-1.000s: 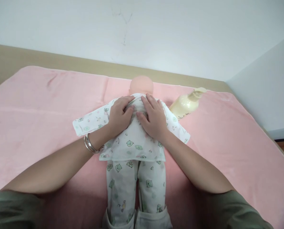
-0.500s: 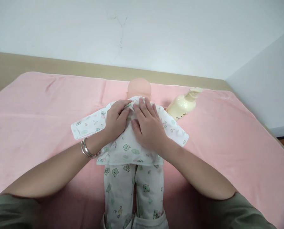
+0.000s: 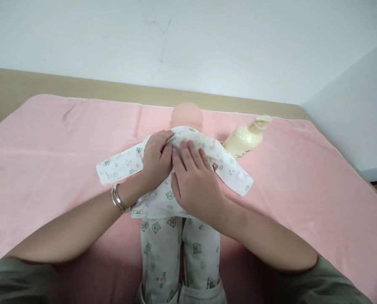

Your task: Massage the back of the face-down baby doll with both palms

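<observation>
A baby doll [image 3: 187, 115] lies with the bare back of its head toward the wall, dressed in a white long-sleeved top [image 3: 158, 200] and matching trousers [image 3: 163, 253] printed with green animals. Resting on the left side of the doll's upper back, my left hand [image 3: 157, 158] lies over the cloth with fingers extended; silver bangles [image 3: 120, 198] circle that wrist. My right hand [image 3: 197, 181] is flat over the middle and right of the back, its fingers stretched out. Whether its palm touches the top or hovers just above it, I cannot tell. Neither hand grips anything.
A cream pump bottle [image 3: 247, 139] lies tilted on the pink mat [image 3: 302, 190], beside the doll's right-hand sleeve. Beyond the mat runs a wooden edge [image 3: 128, 93] against the white wall [image 3: 223, 46].
My right hand has slid down the doll's back, toward me. My left hand stays at about the same place on the upper back. The view has shifted slightly.
</observation>
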### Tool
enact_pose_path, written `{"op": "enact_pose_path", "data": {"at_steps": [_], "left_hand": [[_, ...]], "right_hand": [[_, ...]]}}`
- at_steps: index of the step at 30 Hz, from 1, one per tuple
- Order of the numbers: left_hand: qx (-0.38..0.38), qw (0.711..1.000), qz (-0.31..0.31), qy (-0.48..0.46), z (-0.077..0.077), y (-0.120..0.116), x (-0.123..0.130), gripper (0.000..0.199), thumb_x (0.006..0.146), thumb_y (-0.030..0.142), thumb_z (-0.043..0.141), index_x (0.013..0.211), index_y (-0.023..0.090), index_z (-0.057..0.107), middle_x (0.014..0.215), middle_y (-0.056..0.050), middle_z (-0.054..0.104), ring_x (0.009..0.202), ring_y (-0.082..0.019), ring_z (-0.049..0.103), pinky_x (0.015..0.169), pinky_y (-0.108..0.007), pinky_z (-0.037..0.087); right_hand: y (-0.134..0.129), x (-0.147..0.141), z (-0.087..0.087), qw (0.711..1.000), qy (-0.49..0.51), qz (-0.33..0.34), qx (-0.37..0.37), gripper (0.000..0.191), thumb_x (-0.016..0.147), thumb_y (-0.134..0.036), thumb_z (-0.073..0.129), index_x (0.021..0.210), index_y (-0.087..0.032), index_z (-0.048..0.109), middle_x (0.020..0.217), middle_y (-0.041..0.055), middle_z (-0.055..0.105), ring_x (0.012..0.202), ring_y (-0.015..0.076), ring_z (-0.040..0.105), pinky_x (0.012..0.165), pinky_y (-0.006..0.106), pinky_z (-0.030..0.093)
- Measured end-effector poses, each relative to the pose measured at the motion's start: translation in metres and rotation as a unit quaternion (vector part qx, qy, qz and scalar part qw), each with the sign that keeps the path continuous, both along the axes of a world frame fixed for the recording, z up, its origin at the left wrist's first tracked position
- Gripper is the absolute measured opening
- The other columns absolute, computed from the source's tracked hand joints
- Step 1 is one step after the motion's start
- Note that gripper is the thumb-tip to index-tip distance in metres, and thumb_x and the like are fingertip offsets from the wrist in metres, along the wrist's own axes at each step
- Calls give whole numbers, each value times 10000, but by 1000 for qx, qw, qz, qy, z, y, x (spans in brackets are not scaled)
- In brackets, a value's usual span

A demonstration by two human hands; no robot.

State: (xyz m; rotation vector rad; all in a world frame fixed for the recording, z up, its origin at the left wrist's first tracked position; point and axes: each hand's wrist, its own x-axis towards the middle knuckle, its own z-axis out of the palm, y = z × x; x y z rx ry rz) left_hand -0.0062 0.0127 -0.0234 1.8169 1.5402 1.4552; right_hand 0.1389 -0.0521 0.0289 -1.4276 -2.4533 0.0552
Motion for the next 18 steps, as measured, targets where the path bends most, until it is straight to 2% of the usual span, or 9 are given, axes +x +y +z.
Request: {"op": "enact_pose_path", "data": {"at_steps": [2, 3, 6, 8, 11, 13, 16, 18], "left_hand": [[-2, 1000, -2, 0, 1, 0, -1, 376, 907, 236, 464, 1155, 196, 743, 1249, -83, 787, 1214, -250, 705, 1138, -451, 544], [0, 1000, -5, 1, 1, 0, -1, 382, 907, 235, 461, 1163, 187, 740, 1248, -91, 787, 1208, -255, 707, 1133, -456, 547], [2, 1000, -12, 12, 1, 1, -1, 379, 915, 253, 476, 1183, 182, 735, 1268, -100, 780, 1229, -265, 699, 1144, -466, 542], [0, 1000, -11, 17, 1, 1, -1, 378, 916, 262, 489, 1189, 189, 740, 1283, -92, 778, 1244, -262, 695, 1155, -462, 535], [11, 1000, -10, 5, 0, 1, 0, 380, 914, 253, 489, 1168, 173, 759, 1267, -98, 786, 1230, -258, 704, 1150, -458, 539], [18, 1000, -7, -13, 0, 1, 0, 373, 907, 242, 495, 1143, 163, 772, 1245, -102, 795, 1215, -258, 712, 1146, -457, 544], [-10, 999, -1, -32, 2, 0, 0, 362, 893, 219, 510, 1125, 189, 786, 1238, -78, 801, 1205, -254, 718, 1144, -464, 547], [-45, 998, 4, -42, 4, 0, 0, 356, 897, 214, 519, 1122, 215, 795, 1247, -58, 802, 1212, -250, 715, 1148, -469, 545]], "right_hand": [[13, 6, -1, 998, 13, 51, -32, 608, 1058, -290, 388, 1619, -62, 444, 1726, 146, 357, 1668, 321, 232, 1393, 585, 182], [26, 12, -1, 997, 25, 52, -53, 615, 1061, -316, 391, 1626, -76, 436, 1732, 123, 350, 1671, 307, 225, 1399, 575, 163], [63, 29, -2, 992, 72, -12, -107, 661, 1074, -408, 390, 1665, -114, 365, 1769, 91, 267, 1679, 312, 187, 1387, 579, 179], [71, 32, -2, 989, 85, -57, -110, 671, 1081, -413, 364, 1672, -95, 339, 1767, 113, 275, 1670, 321, 220, 1377, 576, 207], [49, 21, -1, 991, 52, -95, -76, 656, 1091, -369, 339, 1648, -22, 360, 1727, 206, 344, 1642, 373, 282, 1357, 595, 246], [26, 10, 0, 996, 24, -81, -38, 646, 1083, -333, 352, 1627, 14, 387, 1712, 251, 350, 1638, 412, 273, 1352, 605, 254], [10, 3, 1, 1000, 10, 4, -18, 616, 1064, -279, 362, 1619, -20, 424, 1732, 200, 330, 1662, 364, 229, 1382, 581, 204], [22, 9, 2, 998, 23, 41, -52, 608, 1058, -298, 388, 1622, -78, 441, 1747, 130, 317, 1675, 308, 210, 1400, 565, 157]]}}
